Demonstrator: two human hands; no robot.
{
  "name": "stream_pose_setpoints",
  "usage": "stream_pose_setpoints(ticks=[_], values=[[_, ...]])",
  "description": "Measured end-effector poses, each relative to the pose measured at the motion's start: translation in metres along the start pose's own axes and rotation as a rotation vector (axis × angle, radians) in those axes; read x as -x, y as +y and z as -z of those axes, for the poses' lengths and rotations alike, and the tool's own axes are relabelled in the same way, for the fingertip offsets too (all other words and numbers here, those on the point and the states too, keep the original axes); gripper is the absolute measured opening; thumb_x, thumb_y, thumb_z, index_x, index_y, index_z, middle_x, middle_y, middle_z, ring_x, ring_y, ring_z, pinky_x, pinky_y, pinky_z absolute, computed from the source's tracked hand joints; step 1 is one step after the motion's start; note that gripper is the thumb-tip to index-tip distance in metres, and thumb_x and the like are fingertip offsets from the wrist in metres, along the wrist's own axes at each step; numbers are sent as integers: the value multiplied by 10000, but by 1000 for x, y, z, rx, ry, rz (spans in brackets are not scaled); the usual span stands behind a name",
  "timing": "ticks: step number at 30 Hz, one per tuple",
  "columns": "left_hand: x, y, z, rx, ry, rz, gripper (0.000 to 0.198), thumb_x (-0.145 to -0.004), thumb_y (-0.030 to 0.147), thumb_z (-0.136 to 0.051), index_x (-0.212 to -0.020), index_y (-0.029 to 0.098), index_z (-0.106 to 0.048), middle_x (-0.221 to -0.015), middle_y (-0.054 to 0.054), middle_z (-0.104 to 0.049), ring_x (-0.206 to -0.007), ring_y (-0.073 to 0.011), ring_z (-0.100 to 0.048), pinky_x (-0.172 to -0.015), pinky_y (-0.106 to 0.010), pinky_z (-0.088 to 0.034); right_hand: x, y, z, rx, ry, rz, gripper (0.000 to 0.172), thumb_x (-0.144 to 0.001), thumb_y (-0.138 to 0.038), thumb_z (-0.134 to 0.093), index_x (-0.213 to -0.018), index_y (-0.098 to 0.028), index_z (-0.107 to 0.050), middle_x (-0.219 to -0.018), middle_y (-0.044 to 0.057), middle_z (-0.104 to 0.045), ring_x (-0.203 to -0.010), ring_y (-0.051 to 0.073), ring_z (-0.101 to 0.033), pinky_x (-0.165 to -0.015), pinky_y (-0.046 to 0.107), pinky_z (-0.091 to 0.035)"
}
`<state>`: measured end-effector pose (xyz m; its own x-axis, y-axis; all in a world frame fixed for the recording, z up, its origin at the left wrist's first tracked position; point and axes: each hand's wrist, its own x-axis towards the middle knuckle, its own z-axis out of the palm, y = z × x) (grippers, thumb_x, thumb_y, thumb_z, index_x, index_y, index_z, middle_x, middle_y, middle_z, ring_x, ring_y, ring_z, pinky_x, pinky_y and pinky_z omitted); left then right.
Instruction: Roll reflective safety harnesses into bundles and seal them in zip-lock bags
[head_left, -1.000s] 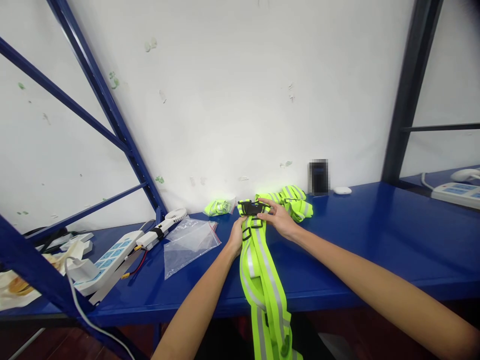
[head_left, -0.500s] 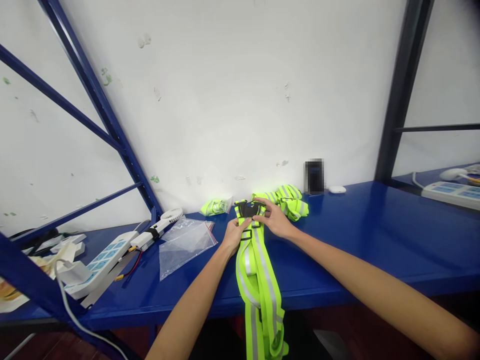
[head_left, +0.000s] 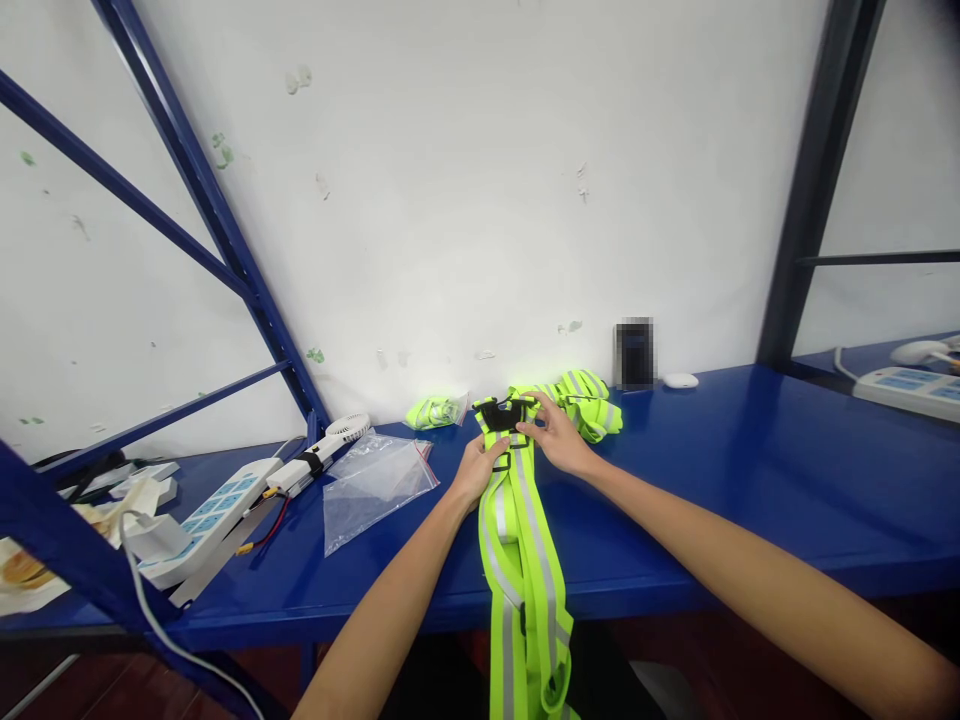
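Note:
A neon-yellow reflective safety harness (head_left: 536, 550) with silver stripes hangs from my hands over the table's front edge. Its black plastic buckle (head_left: 501, 415) is at the top, between my hands. My left hand (head_left: 478, 468) pinches the strap just below the buckle's left side, thumb on top. On the other side, my right hand (head_left: 556, 437) grips the strap by the buckle's right end, with thumb and fingers closed. Black strap sliders (head_left: 502, 461) show below the buckle. Behind my right hand lies a bundled second set of reflective straps (head_left: 592, 405).
Clear plastic bags (head_left: 379, 490) lie left of my hands, near a packed yellow bundle (head_left: 433, 411). A power strip (head_left: 217, 520) and a white handheld fan (head_left: 346, 428) are further left. A dark pixelated object (head_left: 634, 353) and a white case (head_left: 681, 380) stand by the wall.
The whole scene has shifted slightly right in view. My right thumb sits a little further from the buckle's middle; both hands keep their hold on the harness.

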<state>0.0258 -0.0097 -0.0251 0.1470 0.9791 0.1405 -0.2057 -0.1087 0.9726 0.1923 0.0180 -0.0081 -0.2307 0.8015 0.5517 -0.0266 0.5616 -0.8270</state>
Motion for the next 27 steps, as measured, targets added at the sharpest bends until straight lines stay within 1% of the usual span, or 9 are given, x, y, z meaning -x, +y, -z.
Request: stream_pose_setpoints(ticks=[3,5,7,11,15,19,21,24,27], values=[[0,1,-1,-16,32,-10,428,-682,405,-769,-978,115,-664,-872,-92,-719,-684,-176,-662,-671,-278,-493,1,1,0,18,-11,-29,528,-801,-326,-615,-1294,-239,-449,-773,-13,-577,-558,123,-499,-496,227,-427],[-1,1,0,-25,54,4,413,-673,399,-766,-947,107,-665,-819,-90,-714,-642,-176,-653,-639,-277,-490,2,1,-1,20,-24,-33,504,-814,-327,-596,-1287,-239,-447,-712,-34,-538,-501,108,-445,-457,215,-381],[-3,1,1,-30,51,23,414,-661,386,-765,-948,105,-666,-785,-86,-709,-626,-185,-653,-624,-283,-490,3,1,-2,55,-29,-14,457,-830,-325,-570,-1266,-241,-459,-700,-38,-518,-507,110,-445,-473,221,-390],[-4,-1,5,-56,50,29,384,-656,340,-747,-953,110,-669,-767,-74,-705,-612,-184,-648,-631,-291,-497,4,-1,-3,194,6,56,395,-820,-284,-563,-1203,-231,-481,-883,15,-574,-659,140,-538,-617,270,-474],[-3,-2,3,-116,94,4,272,-668,282,-699,-872,106,-668,-703,-56,-686,-574,-167,-624,-579,-260,-468,5,-3,-1,293,30,62,484,-777,-235,-595,-1241,-222,-457,-955,31,-596,-625,130,-537,-612,277,-477],[-2,-2,2,-153,100,-22,229,-674,281,-685,-822,108,-668,-676,-38,-673,-554,-150,-603,-547,-235,-437,5,-8,2,298,-68,128,476,-790,-240,-601,-1255,-239,-497,-1101,51,-613,-729,152,-582,-677,293,-492],[-1,-1,1,-164,95,-32,229,-680,288,-681,-825,110,-672,-686,-35,-677,-568,-148,-607,-553,-231,-435,5,-10,3,310,-91,140,461,-798,-245,-601,-1251,-244,-515,-1131,52,-613,-756,162,-585,-690,301,-490],[0,1,-1,-153,106,-3,227,-681,282,-669,-833,113,-670,-707,-42,-686,-570,-149,-610,-558,-237,-442,5,-9,2,353,-41,86,471,-809,-232,-578,-1275,-237,-505,-957,32,-638,-631,147,-541,-633,299,-469],[-1,2,-1,-112,93,44,236,-667,284,-679,-828,113,-664,-707,-53,-689,-565,-157,-617,-566,-251,-455,6,-6,-2,403,12,51,478,-817,-218,-554,-1292,-225,-496,-773,0,-591,-567,147,-493,-616,307,-452]])
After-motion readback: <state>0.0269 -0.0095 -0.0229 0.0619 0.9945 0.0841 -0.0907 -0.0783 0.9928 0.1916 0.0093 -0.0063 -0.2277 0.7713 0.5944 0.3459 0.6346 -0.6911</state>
